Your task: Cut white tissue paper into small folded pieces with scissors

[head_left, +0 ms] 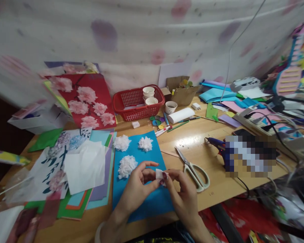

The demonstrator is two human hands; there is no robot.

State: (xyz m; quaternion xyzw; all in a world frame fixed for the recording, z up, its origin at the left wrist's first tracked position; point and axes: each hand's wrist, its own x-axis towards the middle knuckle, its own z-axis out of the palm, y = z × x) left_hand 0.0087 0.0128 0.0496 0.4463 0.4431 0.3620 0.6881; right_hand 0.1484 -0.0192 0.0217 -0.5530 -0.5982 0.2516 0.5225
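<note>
Between the fingertips of my left hand (139,184) and my right hand (181,187) is a small folded piece of white tissue paper (160,174). Both hands pinch it above a blue sheet of paper (152,206). On that sheet lie three crumpled white paper flowers: one at the upper left (122,143), one at the upper right (145,144) and one beside my left hand (127,166). To the right of my right hand, scissors (196,172) with pale handles rest on the wooden table. Loose white tissue sheets (84,167) lie to the left on coloured paper.
Behind the blue sheet stand a red basket (139,109) with white cups and a paper cup (171,107). A glue gun (218,145) with its cable lies right of the scissors. A red picture with pink flowers (87,98) leans at the back left. Another person's hand (27,222) shows at lower left.
</note>
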